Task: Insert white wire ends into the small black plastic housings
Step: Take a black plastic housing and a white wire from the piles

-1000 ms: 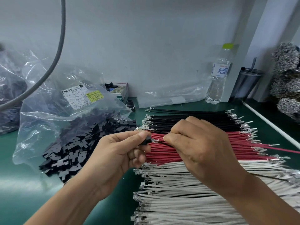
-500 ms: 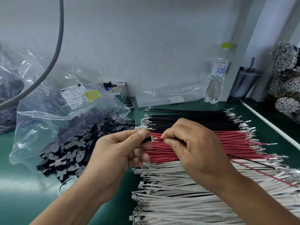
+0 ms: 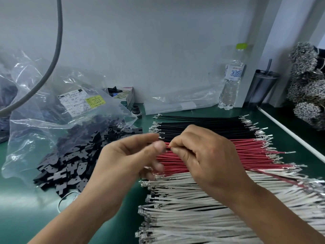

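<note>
The white wires lie in a wide sheaf along the table's near edge, their metal tips pointing left. Just behind them lies a band of red wires, and behind that a band of black wires, all side by side. The housings sit in a black heap toward the left side of the table, spilling from the mouth of a clear bag with a printed label.

Above the red band the two hands meet fingertip to fingertip. The left hand has thumb and forefinger pressed together, blurred; whether a housing sits between them I cannot tell. The right hand is curled, its thumb and forefinger nipping a red wire end right at the left fingertips. One red wire trails from under the right hand slantwise over the white sheaf.

Along the far edge by the wall stand a small box, a water bottle with a green cap, and a dark tumbler with a straw in the far right corner. A grey cable hangs down at the left. Bundles of metal-tipped wires are piled at the right.
</note>
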`<state>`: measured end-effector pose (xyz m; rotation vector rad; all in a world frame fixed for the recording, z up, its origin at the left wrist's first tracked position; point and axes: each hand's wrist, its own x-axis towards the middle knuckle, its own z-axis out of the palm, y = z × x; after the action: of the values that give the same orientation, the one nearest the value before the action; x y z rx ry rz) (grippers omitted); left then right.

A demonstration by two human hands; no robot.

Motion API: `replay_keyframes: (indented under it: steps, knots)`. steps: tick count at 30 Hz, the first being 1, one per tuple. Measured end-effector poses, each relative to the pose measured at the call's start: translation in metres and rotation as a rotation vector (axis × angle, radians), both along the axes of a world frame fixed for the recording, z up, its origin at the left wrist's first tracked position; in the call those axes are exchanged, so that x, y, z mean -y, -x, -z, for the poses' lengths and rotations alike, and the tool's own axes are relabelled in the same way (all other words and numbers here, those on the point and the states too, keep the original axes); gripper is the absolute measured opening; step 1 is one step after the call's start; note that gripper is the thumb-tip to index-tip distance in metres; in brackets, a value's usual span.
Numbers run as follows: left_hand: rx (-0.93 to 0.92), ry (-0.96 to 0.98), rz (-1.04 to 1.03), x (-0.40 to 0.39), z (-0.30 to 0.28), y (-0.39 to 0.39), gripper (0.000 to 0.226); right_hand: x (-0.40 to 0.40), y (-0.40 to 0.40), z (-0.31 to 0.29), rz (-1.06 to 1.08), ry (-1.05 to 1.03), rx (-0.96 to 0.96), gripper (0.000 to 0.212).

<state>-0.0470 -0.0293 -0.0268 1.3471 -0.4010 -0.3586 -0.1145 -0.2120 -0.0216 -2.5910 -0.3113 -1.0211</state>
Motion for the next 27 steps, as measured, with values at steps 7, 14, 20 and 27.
replay_keyframes:
  steps: [7, 14, 20, 27]
  knots:
    - [0.312, -0.165, -0.051, -0.004, 0.001, -0.004, 0.016, 0.008, -0.002, 0.0, -0.025, -0.142, -0.088, 0.016]
    - [0.239, -0.165, -0.002, -0.008, 0.004, -0.007, 0.022, -0.001, -0.002, 0.001, -0.083, -0.174, -0.113, 0.017]
    - [0.336, -0.225, 0.034, -0.009, 0.0, -0.007, 0.016, 0.008, 0.006, -0.019, 0.022, 0.05, -0.133, 0.015]
    - [0.333, -0.179, -0.051, -0.009, 0.005, -0.013, 0.008, -0.014, 0.031, 0.001, -0.062, 0.156, -0.446, 0.03]
